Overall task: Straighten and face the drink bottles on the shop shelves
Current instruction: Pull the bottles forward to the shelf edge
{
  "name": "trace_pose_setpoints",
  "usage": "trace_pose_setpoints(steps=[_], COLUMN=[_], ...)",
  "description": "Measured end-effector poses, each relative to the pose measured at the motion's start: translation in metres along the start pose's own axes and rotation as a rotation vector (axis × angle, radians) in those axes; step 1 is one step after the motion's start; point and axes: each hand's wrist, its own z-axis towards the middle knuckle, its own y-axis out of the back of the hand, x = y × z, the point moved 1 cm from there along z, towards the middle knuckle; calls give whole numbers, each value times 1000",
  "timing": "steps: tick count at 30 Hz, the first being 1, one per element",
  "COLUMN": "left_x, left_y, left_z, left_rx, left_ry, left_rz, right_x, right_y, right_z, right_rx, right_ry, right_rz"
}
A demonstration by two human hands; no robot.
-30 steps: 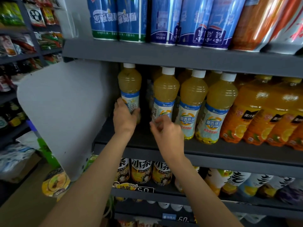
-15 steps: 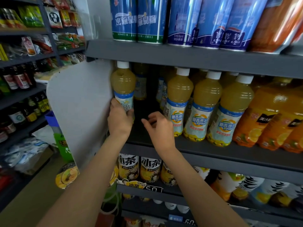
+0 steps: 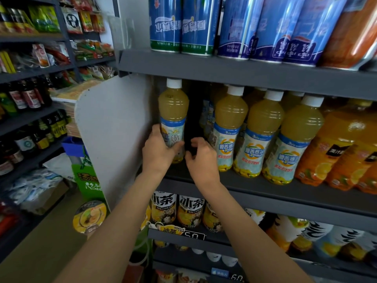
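A: What's nearest?

B: Two bare forearms reaching up from the bottom edge. The left hand (image 3: 158, 153) grips the lower label of a pale yellow juice bottle (image 3: 173, 119), thumb on the right of the label, fingers round the left side. That bottle stands upright at the far left end of the middle shelf (image 3: 285, 193), just beside the white end panel (image 3: 114, 127).

A: And the right hand?

B: The right hand (image 3: 201, 158) hovers just right of that bottle, fingers loosely curled, holding nothing. I cannot tell whether its fingertips brush the label.

A: What's next to it?

B: A dark gap, then a row of three matching yellow bottles (image 3: 263, 133) with white caps, labels facing forward, more of them standing behind. Right of those, orange juice bottles (image 3: 338, 152).

A: Below?

B: Iced tea bottles (image 3: 177, 209) on the lower shelf, with a price tag (image 3: 192, 234) clipped to its front edge.

A: Further off?

B: On the top shelf, tall blue-labelled bottles (image 3: 183, 25), only their bottoms showing. Far left, across the aisle, dark racks carry snack packets (image 3: 44, 19) and small dark bottles (image 3: 28, 97).
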Motion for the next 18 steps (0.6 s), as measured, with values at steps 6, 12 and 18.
trace_pose_setpoints(steps=[6, 12, 18], left_x=[-19, -34, -31], left_y=[-26, -59, -66], left_z=[4, 15, 24], left_rx=[19, 54, 66], left_ry=[-7, 14, 20], left_rz=[0, -79, -87], right_x=[-20, -37, -49], right_y=[34, 58, 59], right_z=[-13, -20, -19], right_rx=[-47, -222, -169], right_ry=[-32, 21, -81], right_rz=[-96, -210, -265])
